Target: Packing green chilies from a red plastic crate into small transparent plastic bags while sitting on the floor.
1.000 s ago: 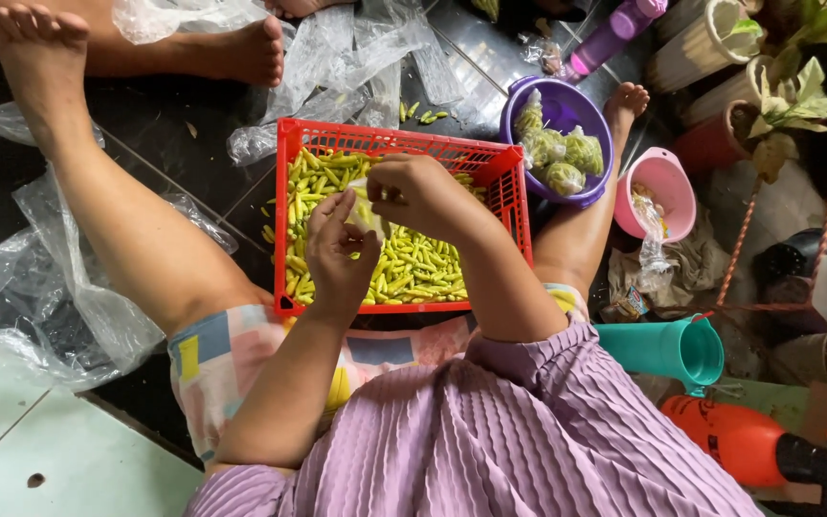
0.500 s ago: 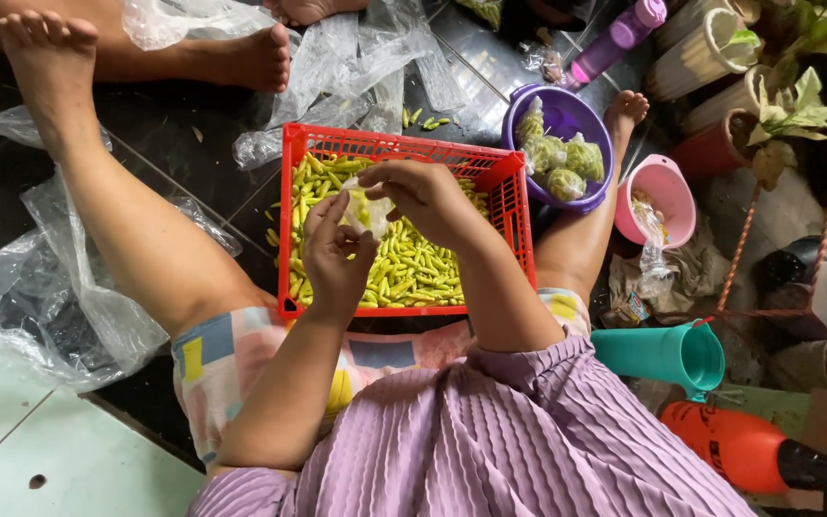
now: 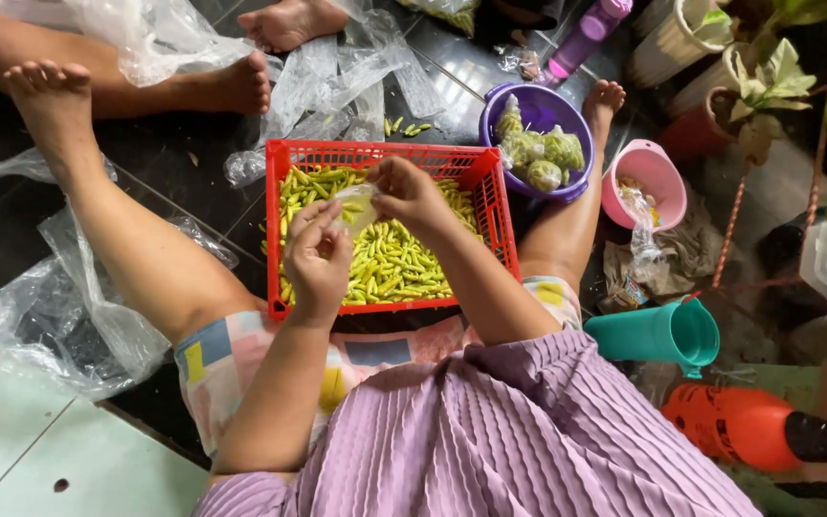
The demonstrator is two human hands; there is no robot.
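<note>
Head camera looks steeply down, close above the red basket (image 3: 490, 206).

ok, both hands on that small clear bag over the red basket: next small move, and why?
Probably spread the bag's mouth wider. Left hand and right hand both pinch it above the red basket of yellow-green chillies, and it looks limp and barely open, so nothing would go in easily yet.
</note>
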